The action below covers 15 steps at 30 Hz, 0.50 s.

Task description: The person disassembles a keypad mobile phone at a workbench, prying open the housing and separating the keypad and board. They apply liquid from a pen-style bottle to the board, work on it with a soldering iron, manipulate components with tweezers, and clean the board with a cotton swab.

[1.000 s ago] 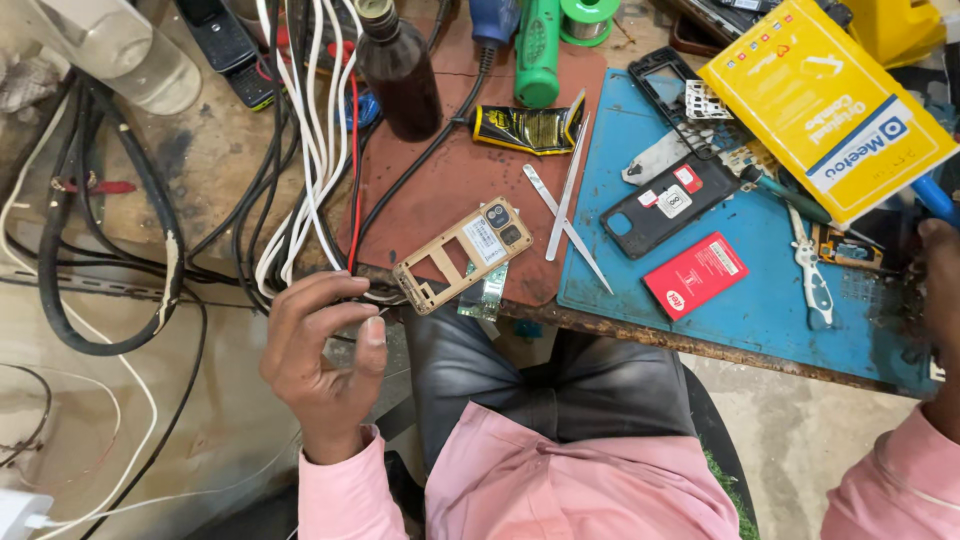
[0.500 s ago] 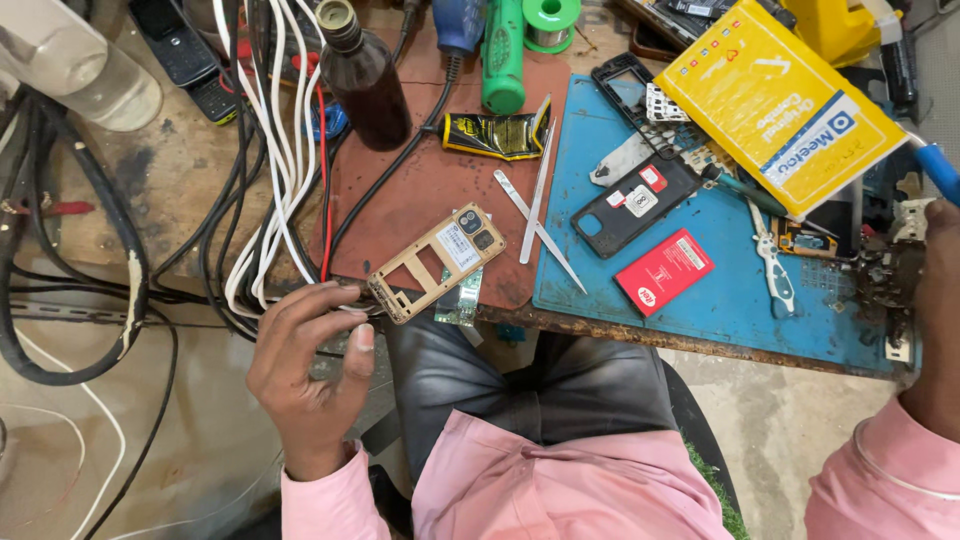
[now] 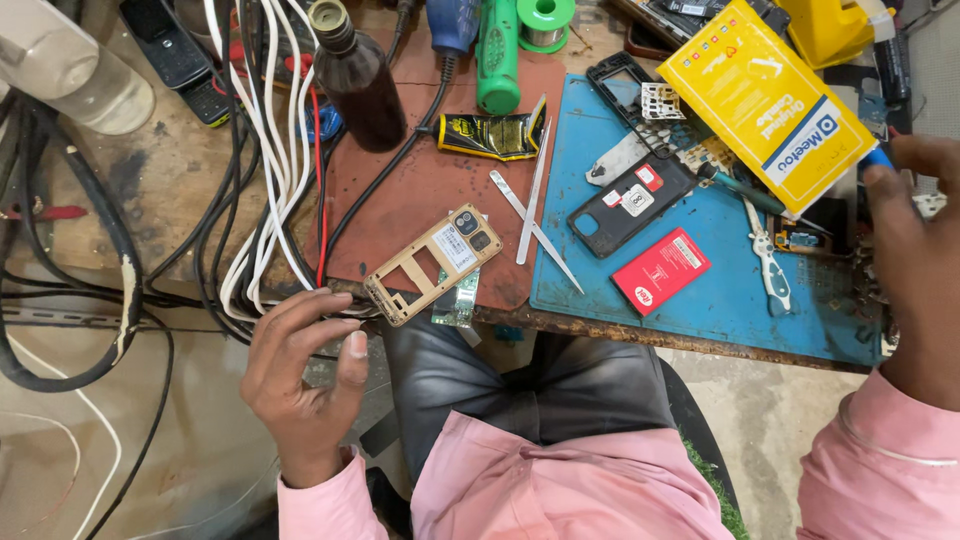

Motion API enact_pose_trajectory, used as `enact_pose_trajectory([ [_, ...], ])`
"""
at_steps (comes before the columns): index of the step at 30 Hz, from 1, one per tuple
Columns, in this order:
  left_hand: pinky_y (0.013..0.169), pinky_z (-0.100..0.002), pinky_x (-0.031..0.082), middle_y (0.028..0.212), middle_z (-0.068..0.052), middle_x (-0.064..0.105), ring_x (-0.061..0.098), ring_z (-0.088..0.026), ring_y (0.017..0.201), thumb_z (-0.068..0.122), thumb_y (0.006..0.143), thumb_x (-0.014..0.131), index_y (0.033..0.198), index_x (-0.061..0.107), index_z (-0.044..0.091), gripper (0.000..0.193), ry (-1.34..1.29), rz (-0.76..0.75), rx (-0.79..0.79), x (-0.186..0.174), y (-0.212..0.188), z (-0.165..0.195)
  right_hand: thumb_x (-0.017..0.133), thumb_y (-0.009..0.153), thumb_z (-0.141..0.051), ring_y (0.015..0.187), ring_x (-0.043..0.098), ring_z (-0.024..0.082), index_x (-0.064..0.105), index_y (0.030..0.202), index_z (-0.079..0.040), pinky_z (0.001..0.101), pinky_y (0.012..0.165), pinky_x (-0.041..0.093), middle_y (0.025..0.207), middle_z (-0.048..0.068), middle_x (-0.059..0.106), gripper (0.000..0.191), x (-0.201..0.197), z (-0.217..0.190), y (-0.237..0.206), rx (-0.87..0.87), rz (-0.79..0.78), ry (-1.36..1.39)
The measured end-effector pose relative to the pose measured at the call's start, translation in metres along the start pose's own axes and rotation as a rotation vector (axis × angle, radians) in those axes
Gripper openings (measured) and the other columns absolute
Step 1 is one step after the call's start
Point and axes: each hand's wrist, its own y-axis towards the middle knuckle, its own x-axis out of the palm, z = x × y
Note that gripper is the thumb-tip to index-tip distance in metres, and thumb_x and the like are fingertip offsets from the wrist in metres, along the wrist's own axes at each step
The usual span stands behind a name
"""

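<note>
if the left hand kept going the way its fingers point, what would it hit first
Probably the gold phone frame. The left hand has its fingers aimed right and slightly up, their tips almost at the frame's lower-left corner at the edge of the brown mat. Depth is unclear, so they may already be touching it.

Yellow flat box [image 3: 765, 100] w/ blue-white label lies tilted at my blue mat's [image 3: 720, 300] far right corner. Red card pack [image 3: 661, 271] w/ white sticker near mat's front edge. Black-gold sachet [image 3: 492, 135] just left of mat's far-left corner.
</note>
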Motion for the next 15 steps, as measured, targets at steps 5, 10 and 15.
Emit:
enact_pose_trajectory([
  [5,0.105,-0.037,0.051,0.118,-0.010,0.074,0.071,-0.028,0.116,0.014,0.093,0.073,0.101,0.069,0.006,0.012,-0.007,-0.035,-0.018,0.001,-0.001,-0.002,0.083,0.103,-0.016,0.113,0.065,0.038,0.066,0.127,0.008,0.0446,0.099,0.051,0.120,0.027,0.066,0.038,-0.003,-0.026,0.006,-0.173,-0.042,-0.174],
  [10,0.106,-0.036,0.051,0.119,-0.011,0.073,0.071,-0.027,0.117,0.015,0.094,0.073,0.104,0.070,0.005,0.015,-0.027,-0.025,-0.029,0.001,-0.002,-0.005,0.085,0.103,-0.013,0.104,0.068,0.035,0.072,0.118,0.006,0.0403,0.093,0.053,0.111,0.023,0.069,0.027,-0.007,-0.055,0.004,-0.270,-0.091,-0.261],
  [15,0.106,-0.036,0.051,0.120,-0.010,0.073,0.071,-0.027,0.117,0.014,0.092,0.075,0.105,0.070,0.007,0.016,-0.008,-0.043,-0.039,0.002,-0.001,-0.003,0.087,0.091,-0.020,0.072,0.070,0.028,0.077,0.109,0.001,0.0385,0.069,0.054,0.086,0.018,0.072,0.030,-0.015,-0.087,-0.012,0.088,-0.311,-0.262],
])
